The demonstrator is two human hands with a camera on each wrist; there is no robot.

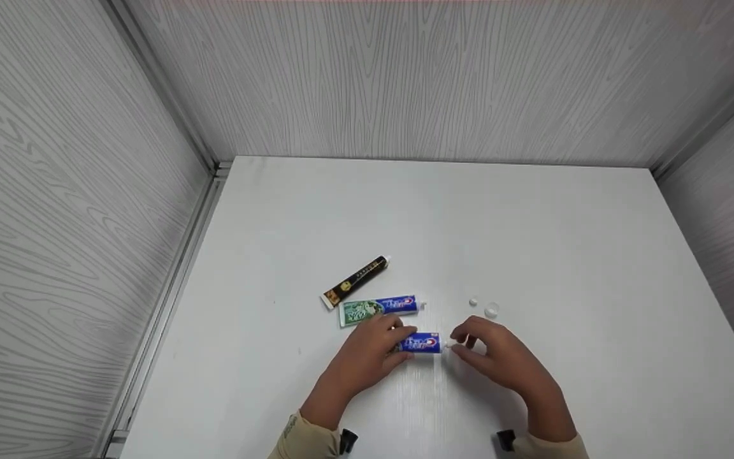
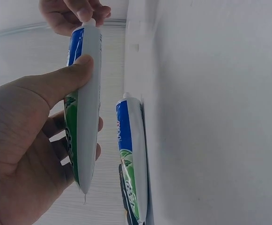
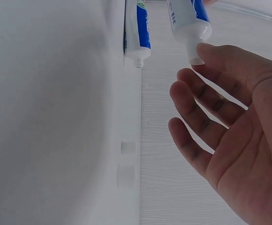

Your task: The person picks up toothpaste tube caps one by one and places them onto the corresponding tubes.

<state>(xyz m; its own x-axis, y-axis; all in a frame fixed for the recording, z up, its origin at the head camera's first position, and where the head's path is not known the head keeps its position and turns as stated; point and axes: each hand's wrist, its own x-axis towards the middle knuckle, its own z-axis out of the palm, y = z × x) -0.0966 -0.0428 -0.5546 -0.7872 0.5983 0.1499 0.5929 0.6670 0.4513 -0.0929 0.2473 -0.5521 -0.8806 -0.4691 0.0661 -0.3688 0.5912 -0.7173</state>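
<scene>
My left hand (image 1: 367,350) grips a blue and green toothpaste tube (image 1: 422,343) around its body, thumb on one side and fingers on the other. The tube's white nozzle end points right. There, the thumb and index finger of my right hand (image 1: 497,354) pinch the small white cap (image 3: 194,54), while the other fingers hang loosely curled. Just beyond the left hand lies a second blue and green toothpaste tube (image 1: 399,305), its thin threaded nozzle bare in the right wrist view. The held tube's lower part is partly hidden by my left hand.
Farther back lies a black and gold tube (image 1: 355,282), slanted on the white table (image 1: 443,223). Beyond the right hand are a small white cap (image 1: 473,301) and a wider white cap (image 1: 492,310). Grey wood-grain panels (image 1: 367,83) wall the table at the back and sides.
</scene>
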